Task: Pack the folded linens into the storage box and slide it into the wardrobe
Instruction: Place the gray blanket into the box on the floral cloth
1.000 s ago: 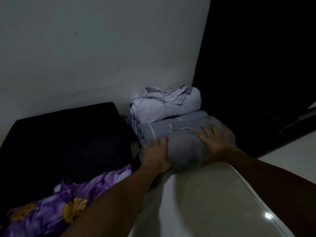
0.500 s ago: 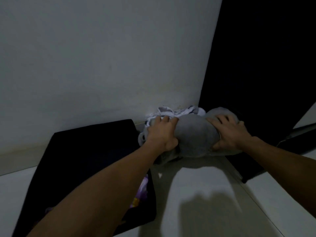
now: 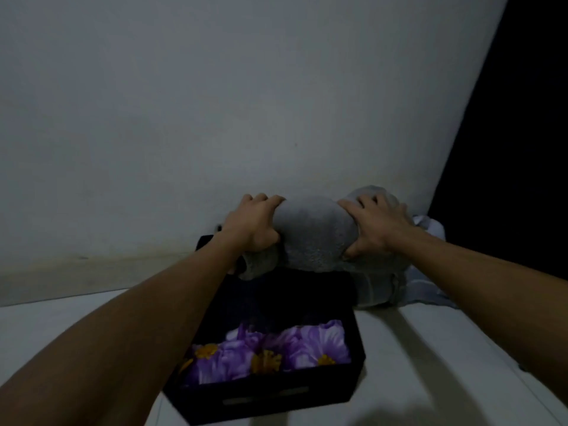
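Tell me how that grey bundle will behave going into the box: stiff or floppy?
Likely floppy: the grey bundle bulges between left hand and right hand, one end drooping. Probably light. It should squash into the black box.

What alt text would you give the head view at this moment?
Both bare hands, left hand and right hand, grip a grey folded towel bundle above the far end of an open black storage box. Purple floral fabric lies inside; more folded linens sit right, by the wall.

No legible text, label, brand, number or sign on box [image 3: 270, 398], linens, wall or floor.
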